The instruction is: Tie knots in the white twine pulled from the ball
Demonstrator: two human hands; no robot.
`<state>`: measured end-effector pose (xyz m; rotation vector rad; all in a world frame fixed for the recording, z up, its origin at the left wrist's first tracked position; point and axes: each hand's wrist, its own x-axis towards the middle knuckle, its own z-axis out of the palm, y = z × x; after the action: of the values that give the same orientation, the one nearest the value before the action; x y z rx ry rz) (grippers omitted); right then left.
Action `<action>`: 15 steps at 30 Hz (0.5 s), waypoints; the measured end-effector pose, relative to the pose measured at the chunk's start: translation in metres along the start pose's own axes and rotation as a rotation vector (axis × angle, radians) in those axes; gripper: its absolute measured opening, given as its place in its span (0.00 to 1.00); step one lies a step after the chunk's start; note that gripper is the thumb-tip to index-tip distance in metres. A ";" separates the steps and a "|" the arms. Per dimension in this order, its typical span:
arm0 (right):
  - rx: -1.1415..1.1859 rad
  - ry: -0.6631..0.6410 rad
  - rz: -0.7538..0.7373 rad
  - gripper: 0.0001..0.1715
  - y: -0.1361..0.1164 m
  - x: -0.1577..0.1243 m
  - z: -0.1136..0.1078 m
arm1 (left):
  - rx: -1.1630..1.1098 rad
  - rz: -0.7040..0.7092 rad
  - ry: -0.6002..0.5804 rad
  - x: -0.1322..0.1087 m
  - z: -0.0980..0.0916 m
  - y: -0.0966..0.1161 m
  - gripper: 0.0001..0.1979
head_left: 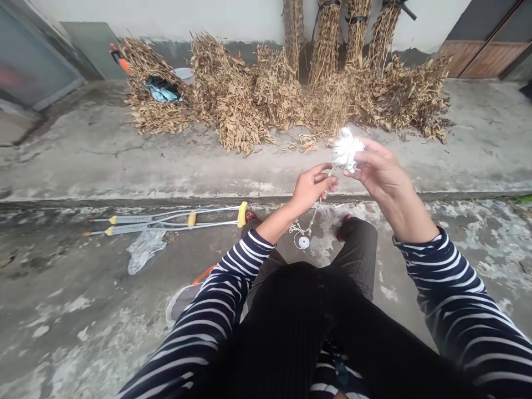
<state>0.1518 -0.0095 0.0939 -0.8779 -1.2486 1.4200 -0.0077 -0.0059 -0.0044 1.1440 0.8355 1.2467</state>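
My right hand (pixel 380 169) is closed around a ball of white cord (pixel 346 149), held up in front of me at the far side of my knees. Just left of it, my left hand (pixel 313 185) pinches the cord's strand between thumb and fingers. Below that hand, a loose, tangled length of white cord (pixel 300 228) lies on the ground between my feet. Beside the tangle rests a small round white disc (pixel 303 243), perhaps a spool; its exact kind is not clear.
A pair of crutches (pixel 174 219) lies on the ground at left, near a crumpled clear plastic bag (pixel 145 249). A grey object with an orange edge (pixel 178 302) is partly behind my left sleeve. Ahead, a raised concrete step (pixel 199 172) holds piles of dried plants (pixel 241 94) against the wall.
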 end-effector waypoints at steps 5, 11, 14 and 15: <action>0.047 -0.019 0.072 0.26 0.011 0.002 -0.009 | -0.021 0.011 -0.020 0.001 0.007 0.010 0.18; 0.274 0.078 0.251 0.15 0.017 0.008 -0.027 | -0.140 -0.207 -0.242 -0.015 -0.013 0.008 0.25; 0.347 0.097 0.306 0.15 0.023 0.008 -0.032 | -0.194 -0.313 -0.373 -0.020 -0.028 0.010 0.26; 0.354 0.084 0.317 0.16 0.026 0.007 -0.032 | -0.208 -0.338 -0.404 -0.021 -0.032 0.011 0.25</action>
<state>0.1753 0.0066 0.0629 -0.9027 -0.7822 1.7692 -0.0444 -0.0210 -0.0044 0.9913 0.5502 0.7686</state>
